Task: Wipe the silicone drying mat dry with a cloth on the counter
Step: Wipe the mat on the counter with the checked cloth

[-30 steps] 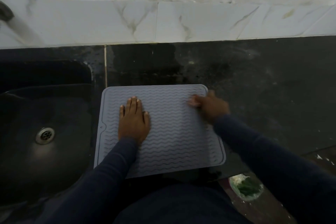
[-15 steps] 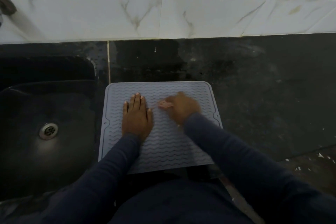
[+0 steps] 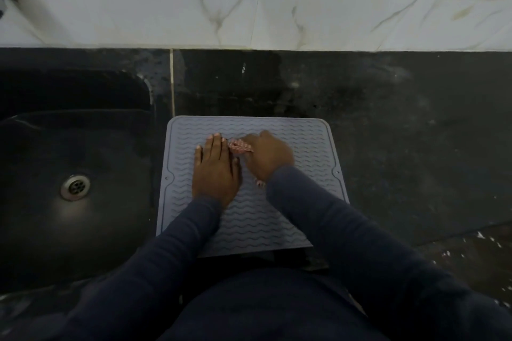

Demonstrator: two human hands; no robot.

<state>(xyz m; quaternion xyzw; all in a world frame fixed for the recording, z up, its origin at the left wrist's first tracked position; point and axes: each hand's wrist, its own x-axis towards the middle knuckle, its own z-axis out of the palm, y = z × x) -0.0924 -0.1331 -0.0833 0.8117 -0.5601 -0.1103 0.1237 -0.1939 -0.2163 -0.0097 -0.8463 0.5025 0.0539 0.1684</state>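
Observation:
A grey silicone drying mat (image 3: 304,147) with wavy ridges lies flat on the dark counter, right beside the sink. My left hand (image 3: 214,170) rests palm down on the mat's middle left, fingers straight and close together, holding nothing. My right hand (image 3: 267,156) presses a small pink patterned cloth (image 3: 240,146) onto the mat just right of the left hand's fingertips. Most of the cloth is hidden under the right hand; a small bit shows below the wrist.
A black sink (image 3: 41,163) with a metal drain (image 3: 75,187) sits to the left of the mat. Dark counter (image 3: 415,133) stretches to the right. A white marble-tiled wall (image 3: 249,14) stands behind. The counter's front edge is at my body.
My right hand slid the cloth leftward across the mat, from its right edge to beside my left hand. The left hand stayed pressed in place.

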